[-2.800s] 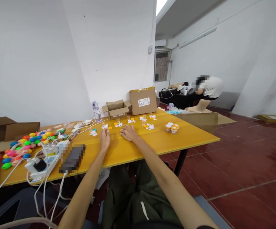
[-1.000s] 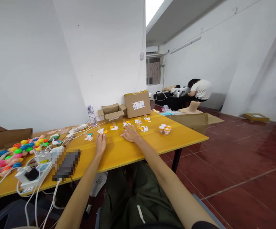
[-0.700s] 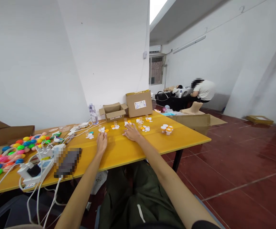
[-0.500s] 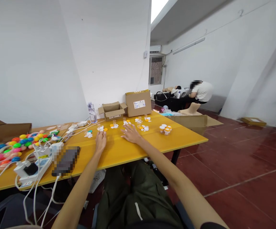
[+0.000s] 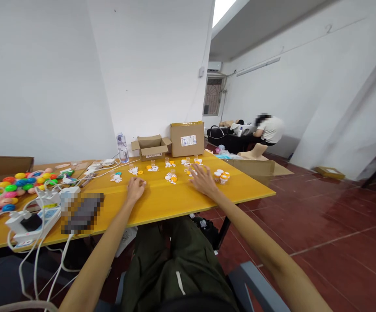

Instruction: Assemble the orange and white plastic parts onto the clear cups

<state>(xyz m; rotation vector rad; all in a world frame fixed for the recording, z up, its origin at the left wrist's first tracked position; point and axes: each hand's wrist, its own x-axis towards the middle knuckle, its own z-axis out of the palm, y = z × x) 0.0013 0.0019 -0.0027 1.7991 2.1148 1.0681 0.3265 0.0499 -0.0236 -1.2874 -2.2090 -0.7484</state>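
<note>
My left hand (image 5: 136, 189) rests on the yellow table (image 5: 161, 200), its fingers loosely bent and nothing visible in them. A small pile of white pieces with an orange lid (image 5: 140, 172) lies just beyond it. Fingers spread, my right hand (image 5: 204, 180) reaches over another pile of white pieces (image 5: 190, 172) and partly covers it. I cannot tell whether the fingertips touch that pile. Between the hands lies a pile of white discs (image 5: 170, 177) with an orange lid. To the right of my right hand stands a cluster of small tubs (image 5: 222, 177) with white and orange lids.
An open cardboard box (image 5: 152, 149) and a closed carton (image 5: 188, 141) stand at the back beside a bottle (image 5: 122, 148). On the left are a power strip (image 5: 38, 221), cables, a blurred dark device (image 5: 83, 212) and colourful plastic pieces (image 5: 21, 186). A person (image 5: 270, 130) sits far right.
My right hand has moved right, from the middle pile to the one near the tubs. My left hand's fingers have bent in. The view has shifted slightly.
</note>
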